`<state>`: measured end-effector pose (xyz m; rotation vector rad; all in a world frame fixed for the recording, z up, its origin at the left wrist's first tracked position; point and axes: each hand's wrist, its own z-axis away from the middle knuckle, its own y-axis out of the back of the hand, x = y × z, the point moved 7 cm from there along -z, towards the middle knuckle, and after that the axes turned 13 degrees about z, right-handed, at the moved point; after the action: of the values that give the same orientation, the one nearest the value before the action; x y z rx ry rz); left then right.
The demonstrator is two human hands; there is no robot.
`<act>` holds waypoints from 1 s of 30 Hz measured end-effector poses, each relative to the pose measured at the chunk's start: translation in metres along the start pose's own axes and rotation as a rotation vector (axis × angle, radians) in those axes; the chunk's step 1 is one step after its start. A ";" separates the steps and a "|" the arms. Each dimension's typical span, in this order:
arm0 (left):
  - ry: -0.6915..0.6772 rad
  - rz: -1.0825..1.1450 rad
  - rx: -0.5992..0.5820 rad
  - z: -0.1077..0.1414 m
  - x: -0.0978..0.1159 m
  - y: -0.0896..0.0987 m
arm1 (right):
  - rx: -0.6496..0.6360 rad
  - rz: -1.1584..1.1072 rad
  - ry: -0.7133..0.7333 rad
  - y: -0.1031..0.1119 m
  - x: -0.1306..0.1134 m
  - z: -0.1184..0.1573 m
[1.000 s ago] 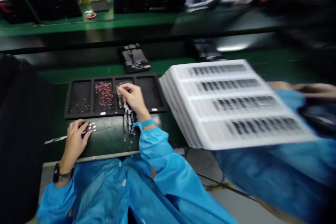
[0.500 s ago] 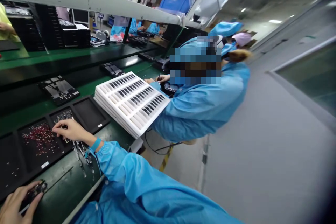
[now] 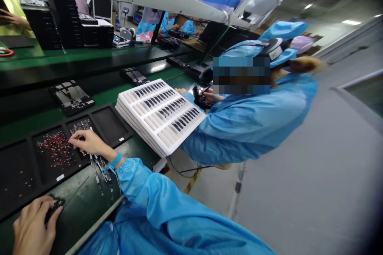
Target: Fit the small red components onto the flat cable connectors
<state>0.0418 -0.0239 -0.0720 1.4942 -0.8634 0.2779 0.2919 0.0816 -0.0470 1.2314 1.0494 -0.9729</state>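
While right hand [image 3: 91,143] hovers: black tray compartment [image 3: 80,125] beneath fingertips, grip unclear
Left hand [image 3: 32,227]: clenched on small dark board [image 3: 55,207]

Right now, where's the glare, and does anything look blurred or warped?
Head view: ceiling light glares on the green workbench, the frame tilts with wide-angle warping toward its edges, the bottom-right corner darkens, and the left hand looks slightly soft.
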 end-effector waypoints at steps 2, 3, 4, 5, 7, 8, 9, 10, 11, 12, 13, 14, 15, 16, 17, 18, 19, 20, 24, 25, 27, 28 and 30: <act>0.009 0.053 0.034 0.002 0.010 0.006 | -0.003 -0.009 0.010 0.001 -0.003 0.001; 0.021 0.106 0.040 0.003 0.015 0.010 | -0.007 -0.009 0.019 0.001 -0.005 0.001; 0.041 0.174 0.047 0.003 0.019 0.016 | -0.012 -0.006 0.027 0.001 -0.006 0.002; 0.077 0.251 0.057 0.004 0.023 0.024 | -0.016 -0.003 0.035 0.002 -0.007 0.003; 0.201 0.407 0.099 0.004 0.031 0.042 | -0.019 0.001 0.053 0.004 -0.009 0.006; 0.283 0.479 0.142 0.002 0.034 0.050 | -0.017 -0.003 0.065 0.005 -0.010 0.008; 0.359 0.551 0.193 -0.001 0.038 0.058 | -0.020 -0.009 0.080 0.006 -0.011 0.011; 0.406 0.631 0.253 -0.007 0.042 0.064 | -0.023 -0.015 0.095 0.006 -0.012 0.013; 0.409 0.725 0.301 -0.017 0.046 0.066 | -0.024 -0.022 0.109 0.005 -0.014 0.015; 0.387 0.824 0.358 -0.029 0.049 0.068 | -0.044 -0.021 0.117 0.003 -0.015 0.017; 0.358 0.917 0.387 -0.042 0.051 0.065 | -0.066 -0.016 0.127 0.000 -0.017 0.019; 0.331 0.993 0.394 -0.055 0.050 0.060 | -0.089 -0.006 0.140 -0.003 -0.019 0.021; 0.312 1.046 0.395 -0.067 0.049 0.054 | -0.116 0.008 0.151 -0.006 -0.021 0.023; 0.294 1.080 0.408 -0.077 0.046 0.047 | -0.137 0.022 0.159 -0.009 -0.022 0.025; 0.283 1.109 0.413 -0.085 0.043 0.041 | -0.155 0.038 0.163 -0.012 -0.024 0.027; 0.276 1.132 0.405 -0.091 0.041 0.033 | -0.170 0.054 0.163 -0.014 -0.025 0.029; 0.272 1.151 0.395 -0.094 0.040 0.027 | -0.179 0.070 0.162 -0.016 -0.026 0.031; 0.272 1.167 0.379 -0.095 0.040 0.021 | -0.184 0.086 0.160 -0.017 -0.026 0.032; 0.284 1.190 0.318 -0.092 0.041 0.009 | -0.198 0.110 0.161 -0.019 -0.025 0.033; 0.289 1.195 0.309 -0.090 0.041 0.008 | -0.206 0.108 0.159 -0.020 -0.025 0.033; 0.303 1.209 0.294 -0.089 0.041 0.005 | -0.221 0.103 0.151 -0.022 -0.023 0.033; 0.309 1.217 0.287 -0.089 0.040 0.004 | -0.223 0.102 0.147 -0.022 -0.022 0.032; 0.314 1.228 0.271 -0.090 0.041 0.001 | -0.228 0.104 0.141 -0.023 -0.020 0.032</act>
<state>0.0982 0.0463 -0.0319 0.9281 -1.4263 1.5276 0.2673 0.0474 -0.0321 1.1648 1.1604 -0.6745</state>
